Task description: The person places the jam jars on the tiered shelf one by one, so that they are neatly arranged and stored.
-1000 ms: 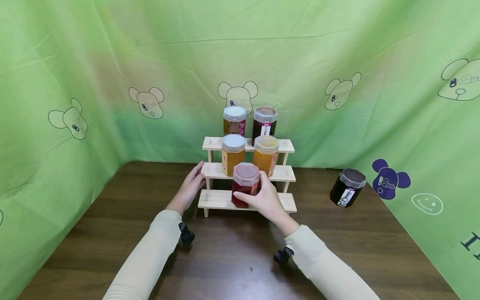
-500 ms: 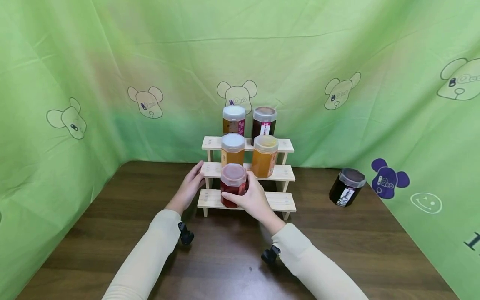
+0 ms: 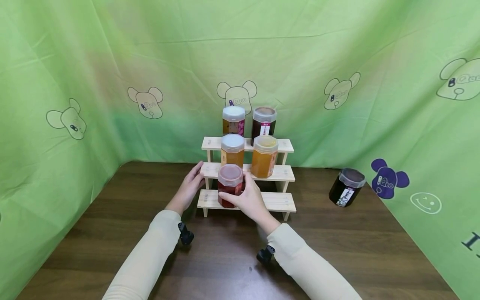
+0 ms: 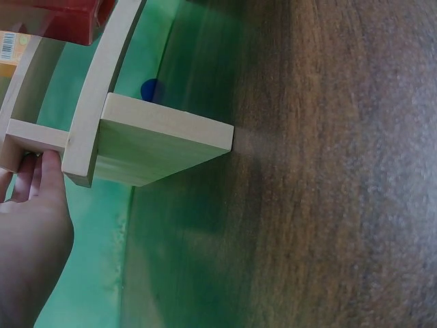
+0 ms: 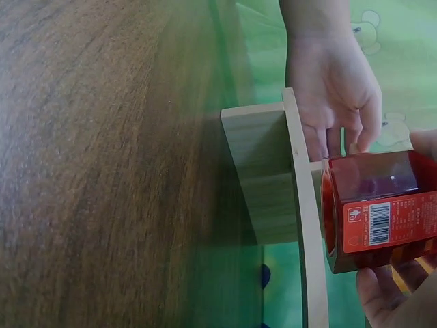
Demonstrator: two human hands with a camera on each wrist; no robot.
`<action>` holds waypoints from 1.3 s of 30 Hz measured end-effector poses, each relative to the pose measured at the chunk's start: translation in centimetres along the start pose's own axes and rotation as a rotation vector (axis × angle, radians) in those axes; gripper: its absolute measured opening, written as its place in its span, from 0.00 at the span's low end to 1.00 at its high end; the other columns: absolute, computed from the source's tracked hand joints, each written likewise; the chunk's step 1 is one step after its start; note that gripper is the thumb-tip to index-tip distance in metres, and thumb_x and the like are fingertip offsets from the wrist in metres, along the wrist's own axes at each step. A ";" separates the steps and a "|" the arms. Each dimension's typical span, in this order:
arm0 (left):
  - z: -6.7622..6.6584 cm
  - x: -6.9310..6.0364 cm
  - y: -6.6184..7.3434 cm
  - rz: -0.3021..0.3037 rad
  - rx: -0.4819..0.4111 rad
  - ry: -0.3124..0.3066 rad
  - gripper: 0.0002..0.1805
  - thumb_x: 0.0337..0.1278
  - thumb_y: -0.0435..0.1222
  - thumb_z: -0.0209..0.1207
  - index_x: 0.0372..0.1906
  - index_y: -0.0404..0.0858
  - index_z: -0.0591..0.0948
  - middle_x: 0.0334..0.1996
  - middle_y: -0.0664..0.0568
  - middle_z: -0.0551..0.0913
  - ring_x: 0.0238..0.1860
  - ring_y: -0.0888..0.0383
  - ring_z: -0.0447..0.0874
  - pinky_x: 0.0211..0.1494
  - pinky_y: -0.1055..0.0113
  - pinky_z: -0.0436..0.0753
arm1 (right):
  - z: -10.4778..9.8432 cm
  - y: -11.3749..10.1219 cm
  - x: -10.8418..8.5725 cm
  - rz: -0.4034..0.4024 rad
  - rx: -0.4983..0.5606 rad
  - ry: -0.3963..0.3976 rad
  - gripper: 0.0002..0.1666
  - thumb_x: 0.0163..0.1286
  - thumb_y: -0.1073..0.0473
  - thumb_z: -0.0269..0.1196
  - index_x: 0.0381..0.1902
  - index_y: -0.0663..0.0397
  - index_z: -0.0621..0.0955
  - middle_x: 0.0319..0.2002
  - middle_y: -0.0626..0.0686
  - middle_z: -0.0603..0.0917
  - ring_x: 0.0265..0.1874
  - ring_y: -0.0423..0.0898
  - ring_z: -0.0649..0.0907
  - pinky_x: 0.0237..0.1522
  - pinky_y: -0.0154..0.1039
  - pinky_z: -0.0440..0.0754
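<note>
My right hand grips a jar of dark red contents with a translucent lid, thumb in front and fingers round its right side. The jar is upright at the lowest step of a three-tier wooden stand, left of its middle. In the right wrist view the red jar's barcode label faces the camera, its base next to the step board. My left hand holds the left end of the middle step; in the left wrist view its fingertips tuck against the wood.
Two amber jars stand on the middle step. On the top step are a brown-amber jar and a dark jar. Another dark jar stands at the table's right. Green cloth hangs behind and beside the table.
My right hand has moved the red jar leftward along the lowest step, from near its middle toward its left part. My left hand has stayed at the stand's left end.
</note>
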State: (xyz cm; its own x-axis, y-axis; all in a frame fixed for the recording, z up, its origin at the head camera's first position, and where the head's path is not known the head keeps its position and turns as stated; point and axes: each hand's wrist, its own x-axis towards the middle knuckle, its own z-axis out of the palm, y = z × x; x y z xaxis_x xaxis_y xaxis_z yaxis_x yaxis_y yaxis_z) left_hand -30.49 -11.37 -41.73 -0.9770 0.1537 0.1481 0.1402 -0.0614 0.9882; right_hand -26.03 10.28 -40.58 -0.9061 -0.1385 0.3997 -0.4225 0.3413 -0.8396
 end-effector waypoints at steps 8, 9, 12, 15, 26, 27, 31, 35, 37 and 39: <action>0.1 -0.1 0.2 0.008 0.002 -0.010 0.29 0.81 0.33 0.39 0.80 0.37 0.51 0.78 0.41 0.51 0.77 0.48 0.52 0.77 0.50 0.58 | 0.3 0.5 -0.1 0.005 -0.004 0.007 0.46 0.51 0.54 0.81 0.64 0.53 0.70 0.57 0.53 0.78 0.56 0.50 0.77 0.60 0.50 0.78; 0.0 -0.1 0.2 0.008 0.003 -0.012 0.29 0.81 0.33 0.39 0.80 0.37 0.51 0.78 0.41 0.51 0.77 0.48 0.52 0.77 0.50 0.58 | 0.3 0.5 -0.1 0.004 -0.003 0.010 0.46 0.50 0.54 0.82 0.64 0.54 0.71 0.56 0.54 0.78 0.56 0.50 0.78 0.60 0.50 0.78; 0.1 -0.1 0.3 0.001 0.007 -0.009 0.29 0.81 0.34 0.40 0.80 0.38 0.51 0.78 0.42 0.51 0.77 0.50 0.52 0.77 0.50 0.58 | 0.3 0.6 -0.2 0.007 0.001 0.015 0.46 0.51 0.55 0.81 0.64 0.54 0.71 0.57 0.54 0.78 0.56 0.50 0.78 0.60 0.50 0.78; 0.1 -0.1 0.3 -0.008 0.015 -0.003 0.29 0.81 0.35 0.40 0.81 0.38 0.52 0.78 0.43 0.51 0.77 0.50 0.52 0.77 0.51 0.59 | 0.3 0.6 -0.2 0.006 0.015 0.010 0.46 0.51 0.56 0.81 0.64 0.55 0.70 0.57 0.55 0.78 0.56 0.51 0.78 0.60 0.51 0.78; 0.3 -0.1 0.3 0.007 -0.001 0.001 0.29 0.81 0.33 0.40 0.80 0.37 0.52 0.78 0.41 0.52 0.76 0.49 0.53 0.76 0.51 0.59 | 0.1 0.9 -0.2 0.011 -0.047 0.008 0.46 0.51 0.52 0.81 0.63 0.53 0.69 0.56 0.53 0.78 0.55 0.49 0.78 0.58 0.49 0.79; 0.3 -0.1 0.3 0.006 0.002 0.000 0.29 0.81 0.33 0.40 0.80 0.37 0.52 0.78 0.41 0.52 0.76 0.49 0.53 0.76 0.51 0.60 | 0.1 0.9 -0.2 0.011 -0.051 0.008 0.46 0.51 0.52 0.81 0.63 0.53 0.69 0.56 0.53 0.78 0.55 0.49 0.78 0.58 0.49 0.79; 0.2 -0.1 0.1 0.002 0.011 -0.002 0.29 0.81 0.34 0.40 0.80 0.37 0.52 0.78 0.41 0.51 0.77 0.49 0.52 0.76 0.52 0.60 | 0.1 0.8 -0.2 0.024 -0.062 0.003 0.46 0.51 0.51 0.81 0.62 0.54 0.69 0.56 0.54 0.77 0.56 0.50 0.78 0.59 0.49 0.78; 0.0 -0.1 0.1 0.005 0.013 -0.004 0.29 0.81 0.34 0.40 0.80 0.37 0.51 0.78 0.41 0.51 0.77 0.49 0.52 0.76 0.52 0.60 | 0.1 0.5 -0.2 0.035 -0.071 0.000 0.46 0.50 0.51 0.81 0.61 0.56 0.69 0.56 0.55 0.77 0.56 0.51 0.77 0.59 0.49 0.78; 0.0 -0.1 0.1 0.004 0.015 -0.004 0.29 0.82 0.34 0.40 0.80 0.38 0.51 0.78 0.42 0.51 0.76 0.49 0.52 0.76 0.53 0.60 | 0.1 0.5 -0.1 0.037 -0.078 -0.002 0.46 0.51 0.51 0.81 0.61 0.56 0.69 0.56 0.56 0.77 0.56 0.52 0.77 0.59 0.50 0.78; 0.0 -0.1 0.2 0.007 0.022 -0.008 0.29 0.81 0.34 0.39 0.80 0.37 0.51 0.78 0.41 0.50 0.77 0.48 0.52 0.76 0.53 0.60 | 0.0 0.5 0.0 0.038 -0.088 -0.005 0.46 0.51 0.50 0.81 0.62 0.56 0.69 0.56 0.56 0.76 0.56 0.52 0.77 0.59 0.50 0.78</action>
State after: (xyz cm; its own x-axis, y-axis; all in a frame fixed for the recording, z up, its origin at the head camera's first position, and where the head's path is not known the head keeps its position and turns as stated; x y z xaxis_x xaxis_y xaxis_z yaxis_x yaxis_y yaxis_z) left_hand -30.33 -11.38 -41.53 -0.9747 0.1616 0.1548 0.1501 -0.0406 0.9878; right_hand -26.22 10.44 -41.00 -0.9217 -0.1288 0.3659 -0.3846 0.4267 -0.8185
